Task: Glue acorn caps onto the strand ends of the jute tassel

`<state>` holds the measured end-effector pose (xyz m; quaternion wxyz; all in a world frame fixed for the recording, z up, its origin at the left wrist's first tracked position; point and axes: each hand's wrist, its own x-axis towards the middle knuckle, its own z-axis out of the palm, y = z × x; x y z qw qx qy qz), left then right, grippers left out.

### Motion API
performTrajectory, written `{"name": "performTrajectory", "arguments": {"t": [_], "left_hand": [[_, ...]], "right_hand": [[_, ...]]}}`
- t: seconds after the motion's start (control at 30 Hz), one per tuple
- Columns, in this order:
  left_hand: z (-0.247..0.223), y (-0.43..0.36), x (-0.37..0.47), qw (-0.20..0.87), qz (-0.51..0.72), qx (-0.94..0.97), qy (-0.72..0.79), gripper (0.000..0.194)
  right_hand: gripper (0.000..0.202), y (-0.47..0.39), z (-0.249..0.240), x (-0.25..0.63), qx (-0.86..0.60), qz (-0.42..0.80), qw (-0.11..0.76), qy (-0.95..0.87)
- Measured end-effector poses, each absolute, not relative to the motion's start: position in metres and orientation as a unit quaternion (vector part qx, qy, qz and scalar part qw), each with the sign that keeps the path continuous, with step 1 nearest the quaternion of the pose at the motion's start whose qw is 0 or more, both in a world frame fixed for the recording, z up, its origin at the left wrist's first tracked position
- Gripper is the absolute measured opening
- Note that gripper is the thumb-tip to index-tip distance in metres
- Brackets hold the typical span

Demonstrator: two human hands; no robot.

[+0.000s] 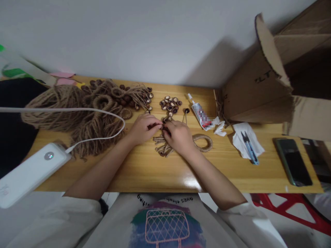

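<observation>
My left hand (146, 129) and my right hand (178, 136) meet at the middle of the table, fingertips pinched close together. A small dark piece seems to sit between the fingertips, too hidden to name. Under and beside my right hand lie loose twine strands (161, 141), with a brown shell bead (162, 154) at one end. To the right of that hand rests a twine-wrapped ring (207, 144), partly covered by the wrist. Just beyond my fingers is a cluster of halved brown shell beads (170, 103) with pale insides. Another dark bead (186, 110) lies at a cord's end.
A heap of twine (57, 106) and tasselled rings fills the left. A glue tube (203, 115), crumpled tissue (220, 128), blue-handled snips (250, 150) and a phone (293, 162) lie right. A cardboard box (256, 89) stands behind. The power bank (33, 172) trails a white cable.
</observation>
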<state>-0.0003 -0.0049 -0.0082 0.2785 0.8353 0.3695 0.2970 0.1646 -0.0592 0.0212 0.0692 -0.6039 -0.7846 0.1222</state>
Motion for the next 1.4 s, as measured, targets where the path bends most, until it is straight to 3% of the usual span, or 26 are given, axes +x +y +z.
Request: {"name": "performTrajectory", "arguments": {"t": [0.8,1.2,1.3,1.4], "left_hand": [[-0.0068,-0.0045,-0.0025,0.276,0.258,0.847,0.375,0.016],[-0.0077,-0.0053,-0.0021,0.274,0.276,0.843,0.372,0.016],[-0.0089,-0.0052,-0.0021,0.281,0.288,0.836,0.372,0.016],[-0.0091,-0.005,-0.0017,0.29,0.304,0.831,0.365,0.015]], "right_hand": [[0.023,-0.0612,0.0252,0.168,-0.598,0.141,0.099,-0.783],[0.022,-0.0627,0.0248,0.1695,-0.622,0.093,0.111,-0.769],[0.022,-0.0634,0.025,0.1707,-0.629,0.096,0.139,-0.759],[0.023,-0.063,0.0242,0.1726,-0.628,0.129,0.223,-0.734]]}}
